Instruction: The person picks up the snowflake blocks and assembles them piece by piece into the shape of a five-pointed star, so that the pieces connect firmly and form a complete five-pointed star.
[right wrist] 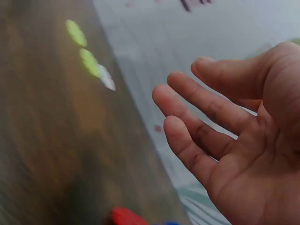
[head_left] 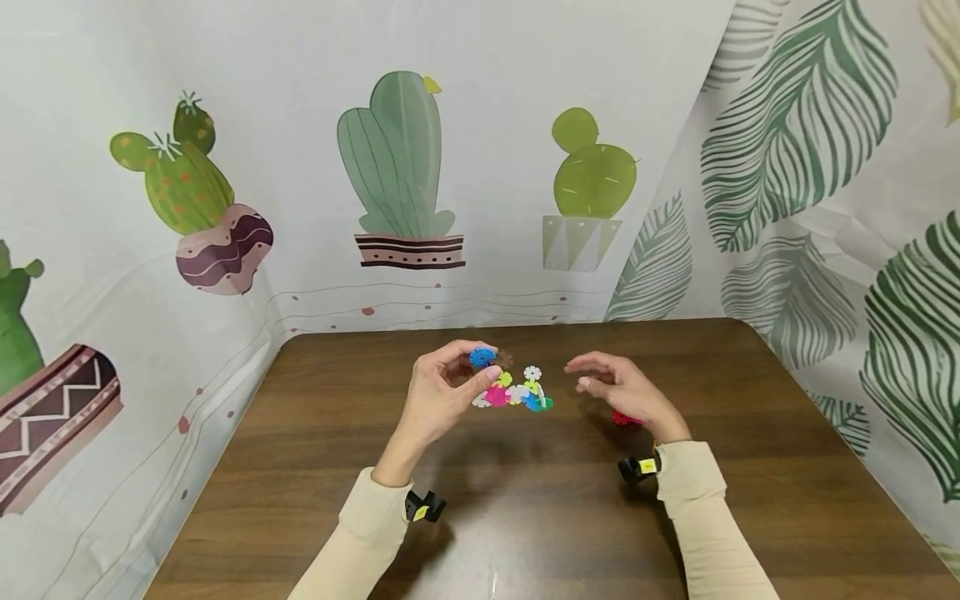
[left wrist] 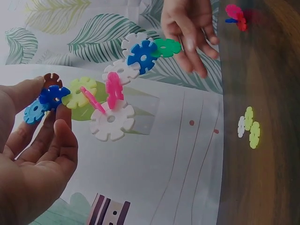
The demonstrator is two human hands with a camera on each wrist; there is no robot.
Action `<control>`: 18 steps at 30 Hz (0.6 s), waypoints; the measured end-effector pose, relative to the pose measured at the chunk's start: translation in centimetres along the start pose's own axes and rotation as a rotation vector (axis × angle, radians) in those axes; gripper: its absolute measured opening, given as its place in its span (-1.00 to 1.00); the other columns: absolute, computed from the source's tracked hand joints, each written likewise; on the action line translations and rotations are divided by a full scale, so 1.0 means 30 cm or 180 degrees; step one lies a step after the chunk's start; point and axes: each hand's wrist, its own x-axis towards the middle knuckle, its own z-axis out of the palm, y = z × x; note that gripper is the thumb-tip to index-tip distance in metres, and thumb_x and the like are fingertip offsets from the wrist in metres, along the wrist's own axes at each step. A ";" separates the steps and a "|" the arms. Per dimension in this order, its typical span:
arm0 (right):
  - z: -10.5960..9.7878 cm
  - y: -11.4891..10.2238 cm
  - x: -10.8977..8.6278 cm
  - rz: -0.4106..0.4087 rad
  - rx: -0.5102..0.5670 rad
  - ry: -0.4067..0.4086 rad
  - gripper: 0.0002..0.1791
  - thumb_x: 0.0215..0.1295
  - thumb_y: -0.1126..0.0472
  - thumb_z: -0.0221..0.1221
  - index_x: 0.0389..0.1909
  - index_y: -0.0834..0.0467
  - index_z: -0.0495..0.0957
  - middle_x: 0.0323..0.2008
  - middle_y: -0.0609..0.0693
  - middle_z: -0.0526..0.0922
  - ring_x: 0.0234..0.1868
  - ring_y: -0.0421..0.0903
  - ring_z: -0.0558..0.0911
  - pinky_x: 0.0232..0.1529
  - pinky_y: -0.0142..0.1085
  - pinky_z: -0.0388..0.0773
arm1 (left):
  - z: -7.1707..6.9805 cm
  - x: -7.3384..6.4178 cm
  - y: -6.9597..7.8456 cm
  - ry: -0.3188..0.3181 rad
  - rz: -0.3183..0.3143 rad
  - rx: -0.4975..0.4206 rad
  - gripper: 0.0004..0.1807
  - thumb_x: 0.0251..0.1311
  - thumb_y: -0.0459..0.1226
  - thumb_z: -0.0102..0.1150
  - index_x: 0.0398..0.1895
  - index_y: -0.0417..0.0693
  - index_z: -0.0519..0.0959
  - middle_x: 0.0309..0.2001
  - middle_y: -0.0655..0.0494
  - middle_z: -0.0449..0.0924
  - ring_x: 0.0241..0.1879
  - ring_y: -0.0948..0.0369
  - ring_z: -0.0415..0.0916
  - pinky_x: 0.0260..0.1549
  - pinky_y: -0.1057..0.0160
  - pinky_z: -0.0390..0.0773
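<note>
A chain of interlocked, notched plastic discs (left wrist: pixel 112 121) hangs in the air, with brown, blue, yellow-green, pink, white and green pieces. My left hand (head_left: pixel 438 396) pinches its blue and brown end between thumb and fingers, and the rest reaches out to the right. In the left wrist view a green disc (left wrist: pixel 167 47) forms the far end, near my right hand (left wrist: pixel 192 33). The right hand holds nothing; its fingers (right wrist: pixel 201 105) are loosely bent and apart from the chain in the head view.
Yellow-green and white discs (left wrist: pixel 253 133) lie on the brown wooden table (head_left: pixel 337 475). A small cluster of red, pink and blue discs (left wrist: pixel 237 18) sits on the tabletop below my right hand. A printed cloth with cacti and leaves (head_left: pixel 495 167) hangs behind the table.
</note>
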 end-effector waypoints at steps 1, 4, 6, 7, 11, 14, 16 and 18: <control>0.020 0.003 0.008 -0.0022 0.0005 -0.0063 -0.65 0.60 0.33 0.15 0.32 0.23 0.57 0.29 0.37 0.65 -0.01 0.06 0.78 -0.04 -0.27 0.72 | 0.000 0.000 -0.001 -0.0001 0.0005 -0.0008 -0.75 0.30 -0.29 0.50 0.03 0.01 0.77 -0.13 -0.05 0.82 -0.28 0.31 0.70 -0.20 0.37 0.70; 0.081 0.010 0.030 -0.0063 -0.0034 -0.0253 -0.64 0.62 0.35 0.10 0.34 0.25 0.53 0.28 0.35 0.64 -0.10 0.13 0.74 -0.15 -0.20 0.71 | 0.000 0.001 -0.001 -0.0017 0.0018 -0.0023 -0.75 0.31 -0.29 0.50 0.03 0.01 0.76 -0.13 -0.05 0.82 -0.28 0.30 0.71 -0.19 0.36 0.71; 0.118 0.016 0.041 -0.0046 -0.0129 -0.0332 -0.63 0.62 0.36 0.08 0.35 0.25 0.51 0.29 0.33 0.64 -0.17 0.08 0.73 -0.19 -0.23 0.68 | 0.001 0.000 -0.001 -0.0030 0.0018 -0.0023 -0.74 0.31 -0.29 0.50 0.04 0.02 0.76 -0.12 -0.05 0.82 -0.27 0.28 0.71 -0.18 0.36 0.71; 0.134 0.019 0.045 -0.0034 -0.0181 -0.0363 -0.63 0.62 0.37 0.08 0.36 0.25 0.51 0.30 0.33 0.64 -0.18 0.04 0.72 -0.18 -0.25 0.68 | 0.001 0.000 -0.001 -0.0036 0.0012 -0.0026 -0.74 0.31 -0.29 0.50 0.04 0.02 0.76 -0.13 -0.04 0.82 -0.27 0.28 0.71 -0.18 0.36 0.71; 0.177 0.027 0.055 0.0027 -0.0480 -0.0372 -0.60 0.54 0.43 0.09 0.32 0.24 0.54 0.26 0.30 0.69 -0.23 -0.13 0.71 -0.15 -0.35 0.66 | 0.003 -0.002 0.000 -0.0056 -0.0022 -0.0023 -0.75 0.31 -0.28 0.50 0.03 0.04 0.76 -0.13 -0.02 0.81 -0.26 0.27 0.72 -0.16 0.35 0.72; 0.178 0.025 0.054 0.0054 -0.0763 -0.0203 -0.68 0.53 0.42 0.13 0.20 0.22 0.63 0.05 0.20 0.78 -0.28 -0.15 0.69 -0.16 -0.31 0.64 | 0.002 -0.002 0.002 -0.0065 -0.0034 -0.0031 -0.75 0.31 -0.27 0.51 0.03 0.04 0.76 -0.13 -0.02 0.81 -0.26 0.27 0.72 -0.16 0.34 0.72; 0.169 0.026 0.051 0.0080 -0.0932 0.0020 -0.77 0.53 0.38 0.16 0.09 0.19 0.68 -0.07 0.12 0.81 -0.24 -0.11 0.71 -0.11 -0.21 0.66 | 0.000 -0.002 0.004 -0.0060 -0.0040 -0.0034 -0.75 0.30 -0.28 0.51 0.02 0.03 0.77 -0.14 -0.03 0.81 -0.26 0.25 0.72 -0.16 0.35 0.72; 0.158 0.028 0.047 0.0152 -0.1048 0.0244 -0.84 0.53 0.34 0.21 0.01 0.15 0.71 -0.13 0.06 0.82 -0.15 -0.05 0.73 -0.02 -0.10 0.66 | -0.002 -0.002 0.004 -0.0053 -0.0046 -0.0040 -0.75 0.30 -0.28 0.51 0.02 0.03 0.77 -0.14 -0.03 0.82 -0.27 0.22 0.72 -0.17 0.35 0.72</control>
